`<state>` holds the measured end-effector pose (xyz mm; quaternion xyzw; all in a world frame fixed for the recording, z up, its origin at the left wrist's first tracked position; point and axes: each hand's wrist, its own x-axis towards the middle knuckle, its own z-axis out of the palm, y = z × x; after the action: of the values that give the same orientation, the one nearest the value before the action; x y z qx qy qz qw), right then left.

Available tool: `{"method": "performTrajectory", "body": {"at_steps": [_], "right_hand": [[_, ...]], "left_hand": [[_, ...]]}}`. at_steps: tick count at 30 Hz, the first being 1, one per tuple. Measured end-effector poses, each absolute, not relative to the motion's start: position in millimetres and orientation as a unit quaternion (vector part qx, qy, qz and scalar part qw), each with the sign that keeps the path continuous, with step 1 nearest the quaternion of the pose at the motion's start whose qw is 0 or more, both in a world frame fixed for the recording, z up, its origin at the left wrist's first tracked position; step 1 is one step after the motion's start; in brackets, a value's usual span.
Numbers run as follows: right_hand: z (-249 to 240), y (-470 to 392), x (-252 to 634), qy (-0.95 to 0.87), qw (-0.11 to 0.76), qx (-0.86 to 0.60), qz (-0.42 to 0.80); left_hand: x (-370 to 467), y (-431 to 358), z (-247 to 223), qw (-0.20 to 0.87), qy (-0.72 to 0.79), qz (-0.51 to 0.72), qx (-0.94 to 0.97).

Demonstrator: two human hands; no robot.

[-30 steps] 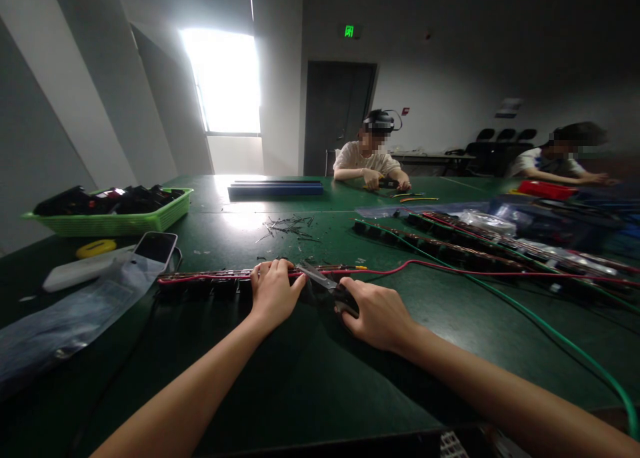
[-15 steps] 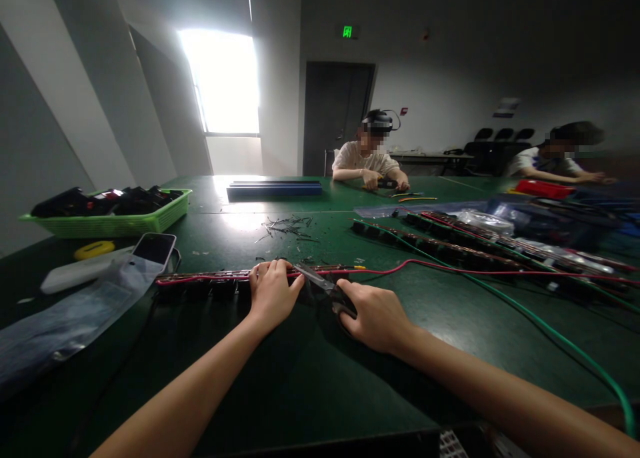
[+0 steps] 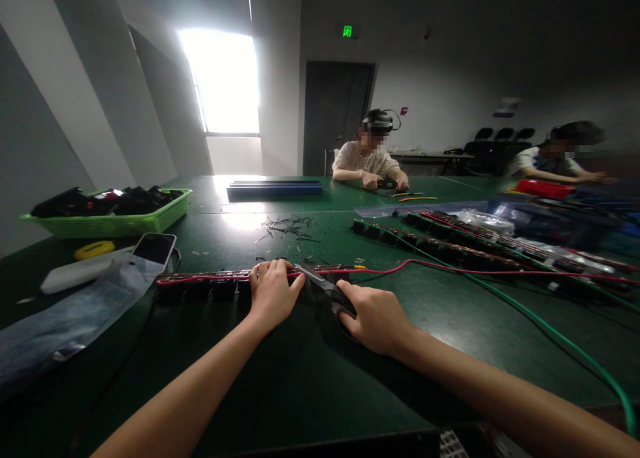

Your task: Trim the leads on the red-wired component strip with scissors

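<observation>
Our scissors (image 3: 320,281) at the strip (image 3: 213,286)

Our left hand (image 3: 273,291) hides the strip's middle, and its fingertips are partly out of sight. Our right hand (image 3: 377,315) covers much of the scissors' handles. The blades blur into dark parts near our left thumb, so we cannot tell how far apart they stand or whether they touch anything. Both our forearms are cut off by the frame.

The strip lies in front of us on the table (image 3: 250,391), its long axis running left to right, the red wire (image 3: 433,265) along it and on past its right end. The scissors slant, tips pointing away and to the left, handles toward us.

Our left fingers bend over the strip, thumb apart from them; whether they pinch it, we cannot tell. Our right fingers and thumb are closed around the handles.
</observation>
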<state>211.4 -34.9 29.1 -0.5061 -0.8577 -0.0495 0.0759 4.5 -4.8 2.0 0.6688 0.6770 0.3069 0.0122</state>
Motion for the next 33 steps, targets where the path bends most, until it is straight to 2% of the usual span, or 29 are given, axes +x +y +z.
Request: {"method": "performTrajectory", "body": {"at_steps": [18, 24, 33], "right_hand": [[27.3, -36.2, 209.5, -0.858, 0.068, -0.507, -0.037], [31.0, -32.9, 210.8, -0.83, 0.051, -0.554, -0.037], [31.4, -31.0, 211.8, -0.835, 0.073, -0.543, -0.045]], "left_hand": [[4.2, -4.1, 2.4, 0.015, 0.674, 0.307, 0.671], [3.4, -3.8, 1.1, 0.018, 0.673, 0.308, 0.672], [2.8, -2.5, -0.5, 0.016, 0.673, 0.309, 0.671]]}}
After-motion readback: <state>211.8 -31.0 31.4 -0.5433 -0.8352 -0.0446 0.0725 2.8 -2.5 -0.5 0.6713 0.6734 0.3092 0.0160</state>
